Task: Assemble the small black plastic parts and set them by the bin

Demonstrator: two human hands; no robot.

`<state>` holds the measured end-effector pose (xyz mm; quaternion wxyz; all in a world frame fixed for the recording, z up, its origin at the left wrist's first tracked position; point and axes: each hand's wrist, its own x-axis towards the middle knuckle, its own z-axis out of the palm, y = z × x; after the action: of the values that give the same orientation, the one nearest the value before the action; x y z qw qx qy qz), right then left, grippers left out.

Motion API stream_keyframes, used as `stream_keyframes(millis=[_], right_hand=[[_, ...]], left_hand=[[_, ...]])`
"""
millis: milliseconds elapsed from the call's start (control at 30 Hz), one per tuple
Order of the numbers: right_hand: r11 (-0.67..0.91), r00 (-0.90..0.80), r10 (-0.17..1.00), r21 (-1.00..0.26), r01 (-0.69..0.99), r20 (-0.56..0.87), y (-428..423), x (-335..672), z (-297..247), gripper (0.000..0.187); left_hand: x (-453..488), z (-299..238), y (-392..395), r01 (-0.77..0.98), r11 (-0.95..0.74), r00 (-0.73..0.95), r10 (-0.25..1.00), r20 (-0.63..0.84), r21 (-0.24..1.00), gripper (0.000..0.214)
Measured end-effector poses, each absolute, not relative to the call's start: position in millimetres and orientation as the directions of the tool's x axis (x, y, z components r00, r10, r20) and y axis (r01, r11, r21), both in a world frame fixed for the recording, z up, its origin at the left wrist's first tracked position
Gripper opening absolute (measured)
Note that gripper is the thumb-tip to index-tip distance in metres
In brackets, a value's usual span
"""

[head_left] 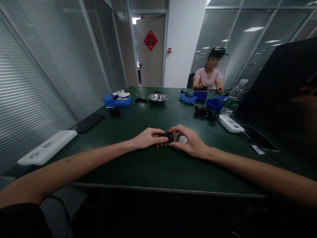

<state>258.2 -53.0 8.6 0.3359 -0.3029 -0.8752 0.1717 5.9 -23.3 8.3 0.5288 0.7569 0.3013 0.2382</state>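
Note:
A small black cylindrical part [169,137] is held just above the green table, in front of me. My left hand [148,138] pinches it from the left between thumb and fingers. My right hand [190,141] curves around its right end, thumb below and index finger above, the tips seeming to touch it. A whitish, translucent piece [183,139] shows within the curl of my right hand; whether it is held or lies on the table I cannot tell.
On the green table [138,168] stand a blue basket [116,102], a metal bowl [158,98], blue bins [215,104], black parts [204,111], a water bottle [232,99], white power banks [230,123] and a phone [260,137]. A black screen [279,79] rises at right. Another person [208,76] sits opposite.

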Motion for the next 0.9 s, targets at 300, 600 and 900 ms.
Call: stream_keyframes(millis=[300, 600, 900], right_hand=[[0.739, -0.562, 0.669, -0.518, 0.431, 0.486, -52.7, 256.7, 7.0, 0.035], [0.719, -0.528, 0.693, -0.521, 0.459, 0.491, -54.6, 254.4, 4.1, 0.039], [0.764, -0.542, 0.644, -0.481, 0.430, 0.539, -57.0, 252.1, 3.1, 0.044]], left_hand=[[5.2, 6.1, -20.3, 0.170, -0.209, 0.698, 0.715, 0.032, 0.963, 0.045], [5.9, 9.0, -20.8, 0.185, -0.205, 0.690, 0.724, 0.022, 0.961, 0.049], [5.8, 8.0, -19.8, 0.187, -0.227, 0.697, 0.717, 0.034, 0.956, 0.047]])
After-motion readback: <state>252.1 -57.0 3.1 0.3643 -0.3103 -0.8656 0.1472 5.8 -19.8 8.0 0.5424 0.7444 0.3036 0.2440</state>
